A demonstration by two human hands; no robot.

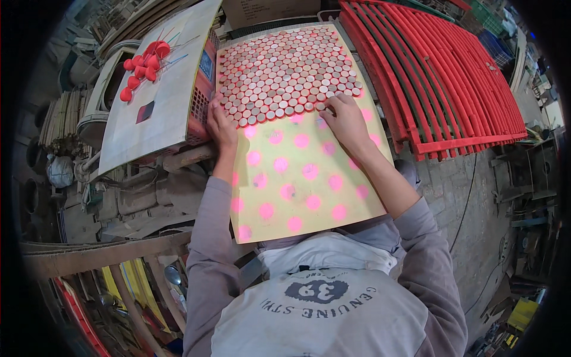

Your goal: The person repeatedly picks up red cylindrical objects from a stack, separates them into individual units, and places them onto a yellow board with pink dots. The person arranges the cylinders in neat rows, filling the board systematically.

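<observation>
A pale yellow board [279,202] with bright pink round spots lies before me. Its far half is covered by tightly packed small round discs [285,71] with pale tops and red sides. At the left edge of the pack, my left hand [222,126] rests with fingers fairly straight against the outer discs, holding nothing visible. My right hand [345,121] is over the near edge of the pack, towards the right. Its fingers are bent and drawn together at the nearest row; whatever is between their tips is hidden.
On the left, a pale panel [172,101] over a red plastic crate [199,116] carries several red rounded pieces [140,71] with thin sticks. Red slatted racks [434,77] stand at the right. A cardboard box [270,12] is behind the board, and a wooden rail [107,253] runs at lower left.
</observation>
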